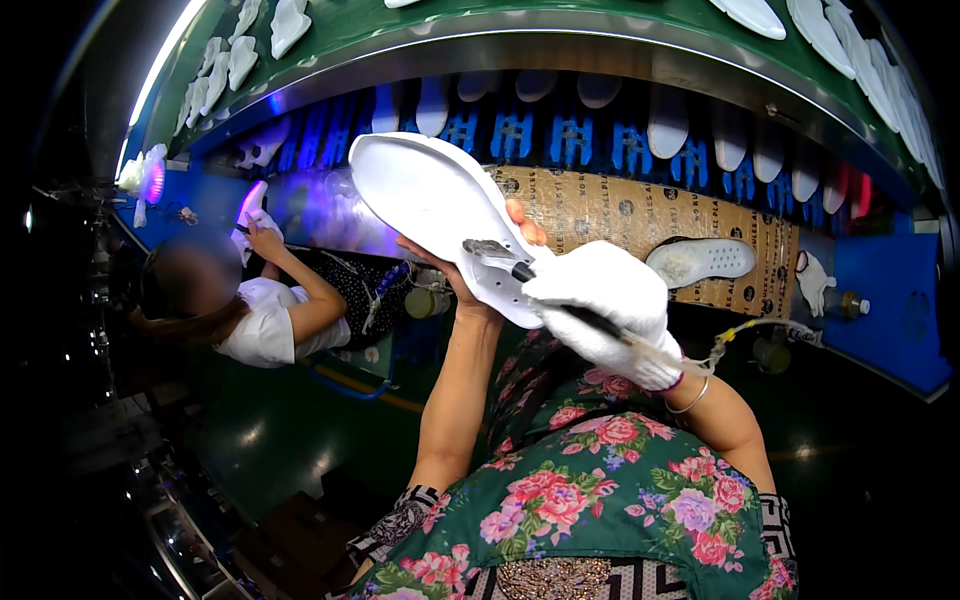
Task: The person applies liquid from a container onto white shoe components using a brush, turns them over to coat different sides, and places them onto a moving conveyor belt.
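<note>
My left hand (pixel 462 284) is bare and holds a large white shoe sole (pixel 430 190) from below, its fingers showing past the right edge. The sole is tilted, with its hollow inner face up and small holes toward the near end. In a white knit glove, my right hand (pixel 605 305) is closed around the dark handle of a brush (pixel 487 248). Its greyish bristle tip lies against the sole's inner face near the holed end. A second white sole (pixel 705 262) with small holes rests on the cardboard-covered bench (pixel 590 205) to the right.
Behind the bench, blue racks (pixel 572 135) hold several pale soles below a green conveyor (pixel 600 25) with more white pieces. A spare glove (pixel 813 282) and a bottle (pixel 850 304) stand at the right. To the left, a co-worker (pixel 290 315) handles a purple-lit piece.
</note>
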Motion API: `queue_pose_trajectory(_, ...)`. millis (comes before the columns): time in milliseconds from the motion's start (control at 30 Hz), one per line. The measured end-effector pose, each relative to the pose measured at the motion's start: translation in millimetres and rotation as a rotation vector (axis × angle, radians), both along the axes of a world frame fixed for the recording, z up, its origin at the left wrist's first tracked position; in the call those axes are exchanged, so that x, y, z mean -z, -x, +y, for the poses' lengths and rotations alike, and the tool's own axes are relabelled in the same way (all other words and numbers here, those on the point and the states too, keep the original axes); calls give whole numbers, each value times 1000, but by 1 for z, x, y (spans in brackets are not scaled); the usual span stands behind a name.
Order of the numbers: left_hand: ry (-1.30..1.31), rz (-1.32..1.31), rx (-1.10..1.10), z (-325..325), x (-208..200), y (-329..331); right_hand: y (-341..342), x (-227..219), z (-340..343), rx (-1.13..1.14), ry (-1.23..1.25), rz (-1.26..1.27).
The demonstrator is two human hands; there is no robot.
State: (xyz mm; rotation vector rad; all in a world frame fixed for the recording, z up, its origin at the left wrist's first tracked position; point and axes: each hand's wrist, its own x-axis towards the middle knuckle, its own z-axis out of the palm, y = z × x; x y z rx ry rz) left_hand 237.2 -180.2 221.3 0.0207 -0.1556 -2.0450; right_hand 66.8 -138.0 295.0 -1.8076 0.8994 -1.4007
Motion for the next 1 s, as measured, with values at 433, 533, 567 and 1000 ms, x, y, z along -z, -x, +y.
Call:
queue_pose_trajectory(433,97,-88,-96,-23,13,-19,-12,4,10,-69,177,169)
queue_pose_trajectory(533,115,-68,-58,-27,16,-27,-12,3,9,-214,-13,-34)
queue_pose_trajectory(567,8,-111,-187,-21,14,-22,-11,1,7,-173,-77,-76)
queue_pose_trajectory(1000,57,-463,82,-46,-13,-32,-8,-1,-2,0,-59,90)
